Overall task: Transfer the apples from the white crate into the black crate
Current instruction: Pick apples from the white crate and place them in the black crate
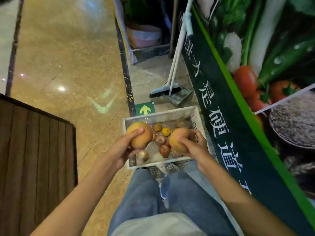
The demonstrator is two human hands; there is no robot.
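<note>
Presently left hand [124,147], right hand [193,146] each grip an apple [145,140] over crate [162,114] — likely firm, bruisable; cup broadly.

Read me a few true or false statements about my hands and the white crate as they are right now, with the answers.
1. Each hand holds one apple. True: the left hand grips a large apple and the right hand grips a second apple.
2. The white crate is empty. False: several smaller fruits lie in it.
3. A broom and dustpan stand beyond the white crate. True.
4. The black crate sits beside the white one. False: no black crate is in view.
</note>
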